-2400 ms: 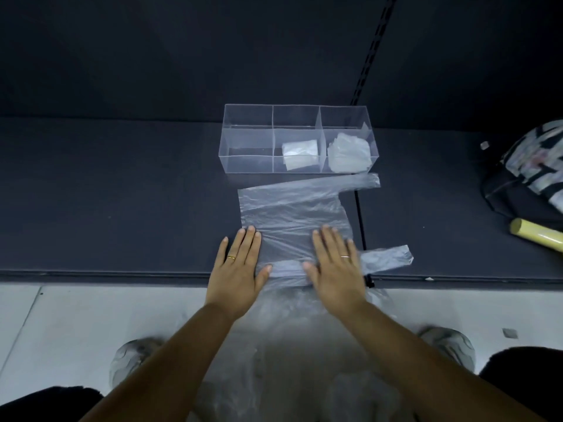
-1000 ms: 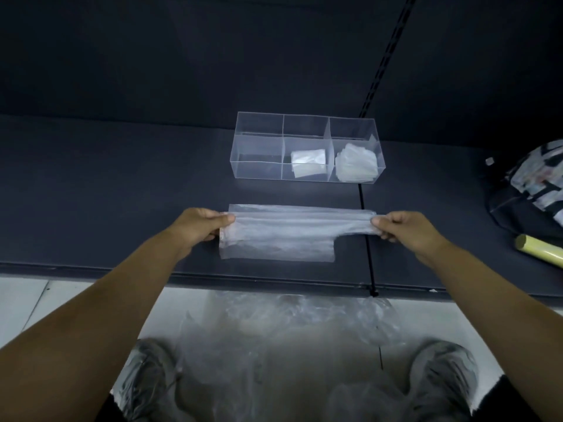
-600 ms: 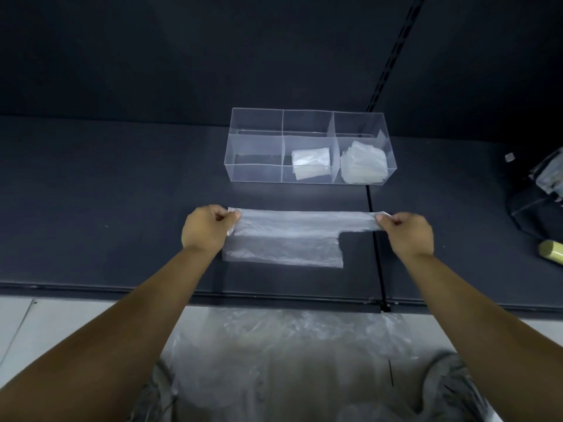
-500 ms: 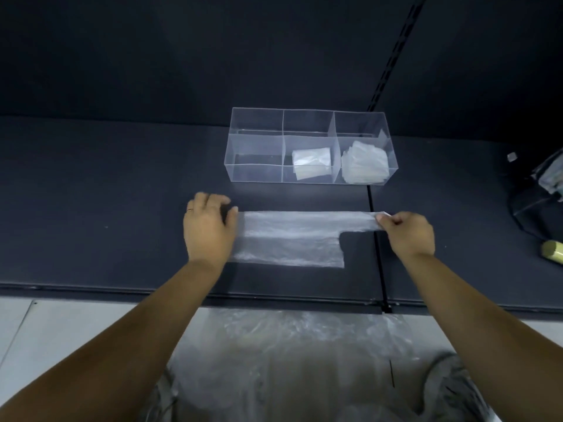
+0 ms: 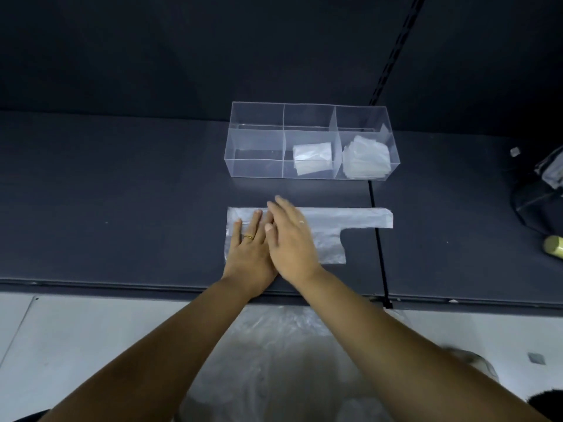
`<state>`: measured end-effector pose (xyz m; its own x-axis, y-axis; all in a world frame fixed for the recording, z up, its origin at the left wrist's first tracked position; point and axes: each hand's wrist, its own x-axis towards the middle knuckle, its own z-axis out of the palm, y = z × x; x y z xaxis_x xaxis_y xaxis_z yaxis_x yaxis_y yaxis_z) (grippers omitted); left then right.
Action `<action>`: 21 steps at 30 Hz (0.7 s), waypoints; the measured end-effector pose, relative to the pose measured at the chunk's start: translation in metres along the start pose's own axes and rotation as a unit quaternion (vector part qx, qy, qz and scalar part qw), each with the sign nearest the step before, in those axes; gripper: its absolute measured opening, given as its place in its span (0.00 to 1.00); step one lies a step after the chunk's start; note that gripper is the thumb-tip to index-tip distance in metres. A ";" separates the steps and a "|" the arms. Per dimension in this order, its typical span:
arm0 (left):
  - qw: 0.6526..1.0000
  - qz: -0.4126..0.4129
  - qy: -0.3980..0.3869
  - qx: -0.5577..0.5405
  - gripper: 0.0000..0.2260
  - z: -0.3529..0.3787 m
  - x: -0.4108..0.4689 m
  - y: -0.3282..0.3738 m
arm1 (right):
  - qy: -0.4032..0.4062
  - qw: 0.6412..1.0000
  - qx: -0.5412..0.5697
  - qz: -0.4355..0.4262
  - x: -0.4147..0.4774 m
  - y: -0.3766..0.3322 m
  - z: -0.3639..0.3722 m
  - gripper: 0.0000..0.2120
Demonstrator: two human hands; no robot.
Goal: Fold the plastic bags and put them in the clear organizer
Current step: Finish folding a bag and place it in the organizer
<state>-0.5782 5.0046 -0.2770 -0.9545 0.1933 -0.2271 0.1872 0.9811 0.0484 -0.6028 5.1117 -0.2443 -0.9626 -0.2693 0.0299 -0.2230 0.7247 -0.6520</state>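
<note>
The plastic bag (image 5: 335,220) lies flat on the dark shelf (image 5: 122,193), folded into a long strip with its handle end reaching right across the seam (image 5: 377,254) between two shelf panels. My left hand (image 5: 249,248) lies on the bag's left end, palm down, fingers straight, holding nothing; a ring (image 5: 248,237) shows on one finger. My right hand (image 5: 292,242) lies just beside it and partly over it, also flat with its fingers stretched out and gripping nothing, a little blurred. Together they cover the left half of the bag.

Behind the bag, with a bare strip of shelf between, stands the clear organizer (image 5: 256,141). Its middle compartment holds one folded bag (image 5: 312,161) and its right one a stack of folded bags (image 5: 365,161). Far to the right sit a dark sack (image 5: 536,202) and the end of a yellowish roll (image 5: 553,246). Below the shelf edge, under my forearms, lies a heap of loose bags (image 5: 274,360).
</note>
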 end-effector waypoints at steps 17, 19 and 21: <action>0.995 -0.055 0.067 -0.058 0.41 -0.013 -0.026 -0.049 | 0.037 0.981 -0.192 0.006 -0.028 0.102 -0.082 0.25; 0.993 0.032 0.086 -0.073 0.38 -0.016 -0.032 -0.032 | -0.006 0.990 -0.138 -0.033 -0.043 0.094 -0.084 0.18; 0.988 0.098 0.076 -0.096 0.35 -0.015 -0.035 -0.013 | -0.080 0.987 -0.130 -0.041 -0.054 0.091 -0.082 0.16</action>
<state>-0.5504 4.9852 -0.2554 -0.9308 0.3626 -0.0466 0.3387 0.9033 0.2633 -0.5834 5.2442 -0.2433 -0.9074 -0.4161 -0.0585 -0.3518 0.8283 -0.4360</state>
